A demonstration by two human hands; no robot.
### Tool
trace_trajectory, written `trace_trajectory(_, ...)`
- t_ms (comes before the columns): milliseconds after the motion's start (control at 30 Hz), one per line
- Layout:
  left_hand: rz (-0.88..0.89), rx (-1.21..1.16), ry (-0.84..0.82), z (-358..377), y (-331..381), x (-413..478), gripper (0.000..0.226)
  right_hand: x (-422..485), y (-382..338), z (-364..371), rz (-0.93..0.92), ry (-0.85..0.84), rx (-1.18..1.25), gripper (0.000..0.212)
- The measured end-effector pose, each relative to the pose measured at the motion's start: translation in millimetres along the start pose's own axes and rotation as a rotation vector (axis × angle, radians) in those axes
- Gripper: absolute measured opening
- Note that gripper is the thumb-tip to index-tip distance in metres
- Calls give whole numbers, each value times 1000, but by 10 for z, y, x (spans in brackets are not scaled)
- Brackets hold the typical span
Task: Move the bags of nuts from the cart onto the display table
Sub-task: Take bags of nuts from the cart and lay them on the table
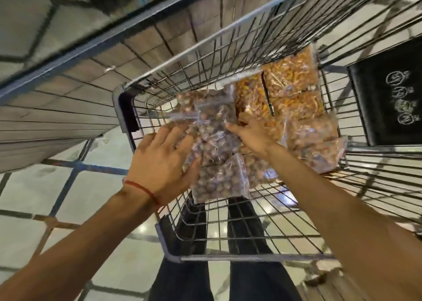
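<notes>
1. Bags of nuts are seen lying in a wire shopping cart point(228, 259), viewed from above; none is seen on the wooden-slatted display structure point(57, 118) at the left, beside the cart.
2. A clear bag of dark brown nuts point(213, 127) is gripped from both sides above the cart's wire floor.
3. The left hand point(164, 163) is spread against the bag's left side, its thumb tucked under the plastic; a red thread bracelet point(141, 189) is worn on that wrist.
4. The right hand point(251, 134) is closed on the bag's right edge, the plastic pinched between its fingertips.
5. A second bag of dark nuts point(221, 182) lies directly below the held one, nearer the person.
6. Bags of lighter, orange-yellow nuts point(290, 76) are stacked at the far end of the cart, and a bag of pale brown nuts point(312, 145) rests against the right wall.
7. A black sign with white chalk-like drawings point(388, 99) is seen beyond the cart at the right.
8. Dark trouser legs point(189, 282) and a glossy tiled floor point(91, 198) are visible through the wires.
</notes>
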State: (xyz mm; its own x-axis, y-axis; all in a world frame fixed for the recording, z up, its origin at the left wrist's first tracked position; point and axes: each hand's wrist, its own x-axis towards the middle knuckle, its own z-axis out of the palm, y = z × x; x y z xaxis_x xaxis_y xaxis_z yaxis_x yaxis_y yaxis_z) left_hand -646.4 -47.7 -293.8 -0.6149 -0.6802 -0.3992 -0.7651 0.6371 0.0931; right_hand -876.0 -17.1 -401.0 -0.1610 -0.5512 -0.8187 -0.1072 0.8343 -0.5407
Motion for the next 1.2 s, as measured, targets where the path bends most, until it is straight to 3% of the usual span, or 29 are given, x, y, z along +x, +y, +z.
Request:
trace_trajectory(167,13,-1,-46,64,-65,16,46,93,-69,106,-10,-56,-20,73)
trace_trajectory(267,38,6,-46,99,-84,18,47,133,-77,169,-50,52,0,39)
trace_trajectory(400,62,-9,-33,133,-125,-15,45,134,-41,242,-28,42,72,58)
trace_trajectory(533,47,-14,-70,155,-156,-46,48,166,20,167,41,-101,111,42)
trace_trajectory(600,42,-30,-76,178,-166,-57,50,172,66,147,-8,-85,75,53)
trace_trajectory(733,41,-80,-45,230,-155,-91,49,98,178,180,-105,-74,8,37)
trace_trajectory(833,42,-105,-40,251,-132,-109,50,26,213,169,-114,-121,34,41)
trace_trajectory(1000,-4,-123,-85,267,-95,-113,48,-87,234,24,-40,-188,207,38)
trace_trajectory(1100,-70,-194,-110,282,-49,-96,42,-191,261,-108,27,-153,405,70)
trace_trajectory(1167,-144,-289,-133,274,17,-55,42,-240,300,-204,44,-141,549,77)
trace_trajectory(1200,-191,-346,-155,277,56,-26,43,-264,315,-244,54,-159,598,69)
